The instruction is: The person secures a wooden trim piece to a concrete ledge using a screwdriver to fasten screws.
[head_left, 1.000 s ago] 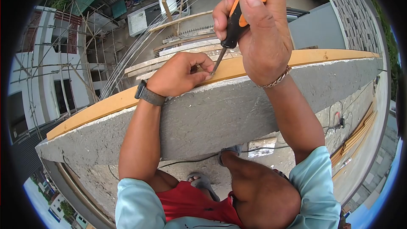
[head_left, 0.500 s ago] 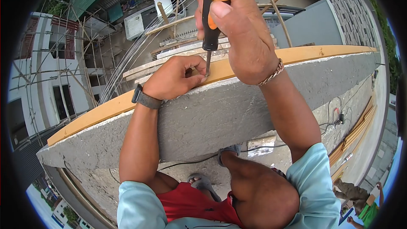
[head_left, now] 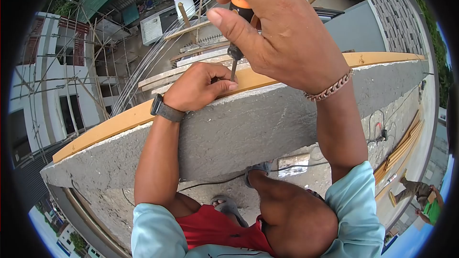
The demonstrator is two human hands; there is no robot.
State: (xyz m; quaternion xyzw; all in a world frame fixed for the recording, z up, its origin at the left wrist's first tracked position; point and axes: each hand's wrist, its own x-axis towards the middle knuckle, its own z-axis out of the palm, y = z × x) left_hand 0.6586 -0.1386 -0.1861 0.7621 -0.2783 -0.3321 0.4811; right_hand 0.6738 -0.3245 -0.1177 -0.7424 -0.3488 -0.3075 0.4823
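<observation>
A screwdriver (head_left: 234,51) with a black and orange handle stands nearly upright, its metal shaft pointing down at a tan wooden strip (head_left: 258,79). My right hand (head_left: 291,33) is curled loosely round the handle from above, its thumb sticking out to the left. My left hand (head_left: 198,86) rests over the strip, closed, with thumb and forefinger pinched at the shaft's lower end. Those fingers hide the tip and whatever is under it. The strip lies along the top of a grey plastered wall (head_left: 239,129).
Beyond the wall are wooden planks (head_left: 191,69), wires and bamboo scaffolding (head_left: 71,81), with a drop below. On my side a black cable (head_left: 215,183) crosses the floor near my feet. Wood strips (head_left: 399,150) lie at right, and another person (head_left: 423,198) is farther off.
My right hand has rolled over the handle, its back now facing up and its forearm farther right. My left hand has barely moved. The other person at lower right has shifted.
</observation>
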